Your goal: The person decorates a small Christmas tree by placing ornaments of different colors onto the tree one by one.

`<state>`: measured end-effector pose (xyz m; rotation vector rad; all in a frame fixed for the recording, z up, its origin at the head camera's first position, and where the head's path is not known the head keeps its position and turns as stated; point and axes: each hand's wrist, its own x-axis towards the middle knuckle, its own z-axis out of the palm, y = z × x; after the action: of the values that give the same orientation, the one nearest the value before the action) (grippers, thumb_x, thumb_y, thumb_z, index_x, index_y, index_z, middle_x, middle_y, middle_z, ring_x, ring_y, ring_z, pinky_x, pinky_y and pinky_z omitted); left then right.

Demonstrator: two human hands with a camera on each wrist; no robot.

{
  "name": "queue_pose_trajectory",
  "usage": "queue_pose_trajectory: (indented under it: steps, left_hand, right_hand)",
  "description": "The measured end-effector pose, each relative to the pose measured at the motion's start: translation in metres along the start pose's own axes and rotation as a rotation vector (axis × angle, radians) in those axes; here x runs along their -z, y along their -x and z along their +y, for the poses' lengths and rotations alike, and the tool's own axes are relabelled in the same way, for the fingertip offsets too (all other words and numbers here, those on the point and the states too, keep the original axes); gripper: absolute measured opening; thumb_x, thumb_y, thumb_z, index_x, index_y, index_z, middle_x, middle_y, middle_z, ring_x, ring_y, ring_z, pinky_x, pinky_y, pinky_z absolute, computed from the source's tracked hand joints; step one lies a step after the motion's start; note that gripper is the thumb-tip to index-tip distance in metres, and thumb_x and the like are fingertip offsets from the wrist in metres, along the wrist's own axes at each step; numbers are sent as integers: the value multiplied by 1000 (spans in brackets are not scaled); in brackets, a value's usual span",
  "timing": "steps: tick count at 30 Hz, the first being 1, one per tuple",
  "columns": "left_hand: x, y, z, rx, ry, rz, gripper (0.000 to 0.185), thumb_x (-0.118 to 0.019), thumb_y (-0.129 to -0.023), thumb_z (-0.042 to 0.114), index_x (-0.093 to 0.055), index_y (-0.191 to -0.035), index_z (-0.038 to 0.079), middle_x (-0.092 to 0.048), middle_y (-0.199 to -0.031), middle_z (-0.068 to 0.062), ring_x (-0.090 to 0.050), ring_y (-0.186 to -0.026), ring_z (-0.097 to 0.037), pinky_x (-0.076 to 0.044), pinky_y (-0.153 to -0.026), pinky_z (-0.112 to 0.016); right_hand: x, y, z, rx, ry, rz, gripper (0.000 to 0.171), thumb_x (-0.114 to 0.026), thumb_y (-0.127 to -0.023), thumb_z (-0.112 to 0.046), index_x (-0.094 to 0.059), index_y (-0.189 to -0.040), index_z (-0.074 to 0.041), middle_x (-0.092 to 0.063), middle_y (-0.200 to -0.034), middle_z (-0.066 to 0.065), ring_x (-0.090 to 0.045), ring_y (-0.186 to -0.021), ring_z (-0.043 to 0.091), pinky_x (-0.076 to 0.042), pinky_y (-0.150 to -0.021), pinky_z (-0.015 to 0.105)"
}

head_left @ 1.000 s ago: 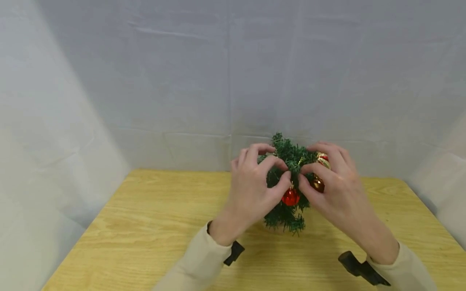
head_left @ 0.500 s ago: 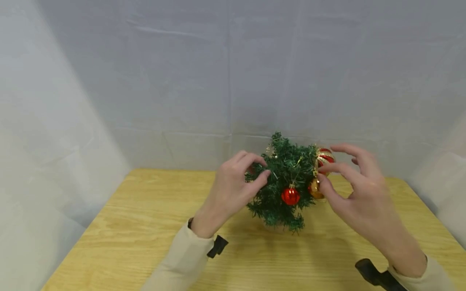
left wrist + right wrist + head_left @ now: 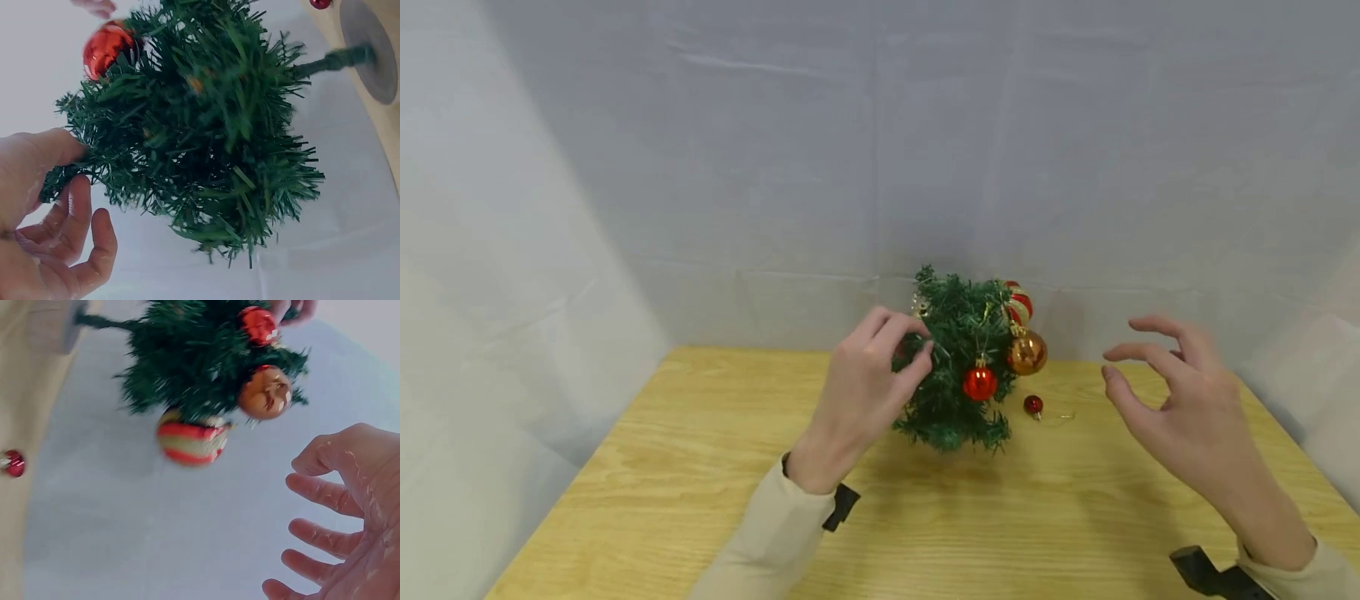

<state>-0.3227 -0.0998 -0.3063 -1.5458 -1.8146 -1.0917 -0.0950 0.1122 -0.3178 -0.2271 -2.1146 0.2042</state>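
Big light-wood table (image 3: 700, 500) with a visible grain, pale grey wrinkly cloth backdrop (image 3: 775, 167) behind it. Toward the far middle of the table stands one small fake Christmas tree (image 3: 955, 367), bristly green plastic needles, thin stem on a flat round base (image 3: 369, 47).

Three shiny round baubles hang on it: one red-and-gold striped one (image 3: 1018, 303) near the top, one gold (image 3: 1027, 352) below it, one faceted red (image 3: 980, 383) at the front. A fourth, tiny red bauble (image 3: 1033, 406) lies loose on the table just right of the tree, thin hanging loop trailing off it.

Left hand (image 3: 861, 392) has its fingers curled into the tree's left-side branches, thumb and fingers pinching a twig. Right hand (image 3: 1187, 408) hovers well right of the tree, fingers spread and loosely bent, holding nothing.
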Motion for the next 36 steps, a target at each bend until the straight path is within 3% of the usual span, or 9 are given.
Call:
queue_pose_trajectory:
  steps: [5, 9, 13, 17, 21, 27, 32, 36]
  left_hand:
    - [0, -2, -9, -41, 47, -9, 12, -75, -91, 7, -72, -103, 9, -65, -94, -5, -60, -74, -13, -53, -64, -25]
    - [-1, -1, -12, -46, 72, -11, 15, -75, -91, 9, -73, -106, 8, -65, -95, -5, -58, -73, -12, -51, -63, -24]
    - [-1, 1, -15, -54, 105, -10, 19, -74, -93, 13, -73, -112, 9, -66, -97, -4, -58, -75, -12, -50, -63, -25]
    - [0, 4, -19, -72, 147, 7, 22, -72, -94, 13, -73, -116, 8, -67, -102, -6, -63, -82, -16, -54, -68, -29]
    - [2, 5, -24, -114, 168, 38, 22, -72, -94, 11, -73, -115, 6, -67, -106, -9, -66, -85, -20, -57, -70, -33]
    - [3, 7, -31, -168, 172, 74, 21, -72, -93, 11, -74, -114, 6, -67, -111, -11, -68, -93, -22, -55, -75, -33]
    - [3, 9, -35, -178, 233, 95, 25, -73, -92, 9, -73, -117, 5, -67, -114, -12, -68, -102, -23, -58, -86, -36]
    - [4, 10, -38, -197, 270, 120, 27, -73, -91, 8, -72, -118, 4, -67, -113, -13, -68, -101, -24, -58, -85, -37]
  right_hand:
    - [3, 23, 9, -74, 92, -46, 17, -77, -78, 3, -75, -92, -7, -64, -121, 22, -59, -95, 37, -34, -70, 26]
    - [-4, 39, 37, -151, 106, -180, 14, -77, -85, -3, -74, -98, -9, -64, -120, 19, -56, -71, 23, -39, -63, 28]
    - [-14, 54, 67, -210, 112, -367, 12, -75, -89, -8, -73, -101, -8, -64, -117, 21, -62, -75, 25, -47, -61, 33]
    - [-26, 63, 91, -227, 114, -549, 15, -75, -90, -10, -73, -103, -5, -65, -116, 26, -66, -94, 41, -56, -74, 52]
    - [-39, 67, 106, -218, 105, -679, 19, -74, -91, -13, -73, -107, -2, -66, -116, 26, -67, -96, 39, -57, -78, 53]
    - [-52, 68, 120, -176, 60, -722, 18, -74, -90, -11, -73, -107, -5, -70, -108, 17, -67, -94, 33, -57, -75, 47]
    - [-58, 67, 123, -193, 23, -743, 19, -74, -90, -11, -73, -108, -6, -70, -107, 16, -67, -95, 32, -57, -77, 47]
    - [-64, 64, 123, -182, -6, -753, 17, -75, -91, -13, -75, -106, -8, -72, -105, 11, -66, -93, 27, -56, -76, 42]
